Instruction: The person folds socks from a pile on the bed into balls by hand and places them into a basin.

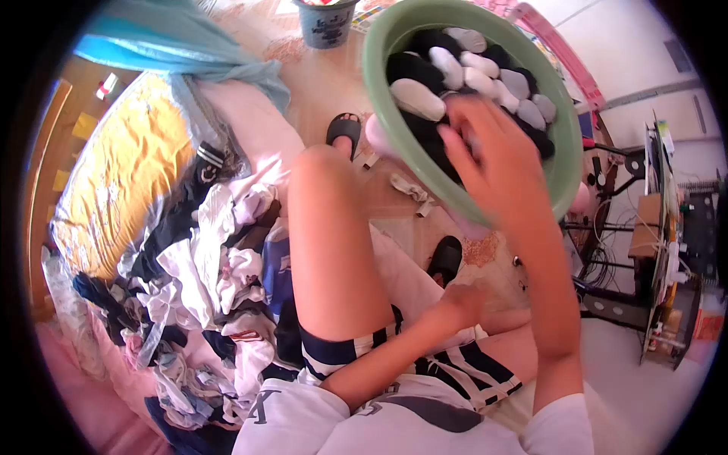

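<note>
A green basin (377, 68) at the upper right holds several rolled socks, white, grey and black. My right hand (485, 144) reaches into it with bent fingers, closed around a dark rolled sock that they mostly cover. A white rolled sock (418, 99) lies just left of those fingers. My left hand (461, 303) is near my lap, curled and slightly blurred, with nothing visible in it. To the left of my bent knee spreads a heap of mixed clothes (201, 277), white, dark and blue.
Beyond the clothes lie a yellow bedding bundle (136, 171) in clear wrap and a blue cloth (182, 42). A grey bucket (326, 24) stands on the floor behind. Black slippers (446, 256) are below the basin. A rack with cables (644, 227) stands at right.
</note>
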The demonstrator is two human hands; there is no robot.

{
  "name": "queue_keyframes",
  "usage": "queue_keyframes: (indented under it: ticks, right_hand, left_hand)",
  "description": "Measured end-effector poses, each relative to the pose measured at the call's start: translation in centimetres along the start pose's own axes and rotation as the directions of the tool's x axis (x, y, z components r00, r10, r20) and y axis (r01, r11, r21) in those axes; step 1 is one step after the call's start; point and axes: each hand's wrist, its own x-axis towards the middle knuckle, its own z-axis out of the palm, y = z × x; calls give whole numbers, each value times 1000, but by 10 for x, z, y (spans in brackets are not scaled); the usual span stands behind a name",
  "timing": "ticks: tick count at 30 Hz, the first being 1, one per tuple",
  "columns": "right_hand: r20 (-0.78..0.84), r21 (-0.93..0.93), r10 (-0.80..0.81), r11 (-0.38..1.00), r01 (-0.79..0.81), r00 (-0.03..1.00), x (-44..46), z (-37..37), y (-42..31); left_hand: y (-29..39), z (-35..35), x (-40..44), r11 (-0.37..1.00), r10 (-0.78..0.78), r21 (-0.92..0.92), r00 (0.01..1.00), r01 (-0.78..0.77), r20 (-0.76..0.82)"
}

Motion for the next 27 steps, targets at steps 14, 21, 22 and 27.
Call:
queue_keyframes:
  ticks: [14,21,22,27]
  right_hand:
    - [406,11,184,979,-206,895,-223,386,210]
    - [710,-362,513,853,-376,482,-181,418,217]
    - [685,-414,553,831,-371,474,-185,427,220]
    - [547,-371,596,802,-467,588,-208,422,220]
  left_hand:
    - [-12,-112,-84,969,-238,-168,855,179,-460]
    - [-29,-126,-90,901,-327,-420,803,106,-499]
    - [-32,-124,-89,902,-326,-418,806,108,-494]
    - [-31,-123,-92,905,-294,-422,797,54,-528]
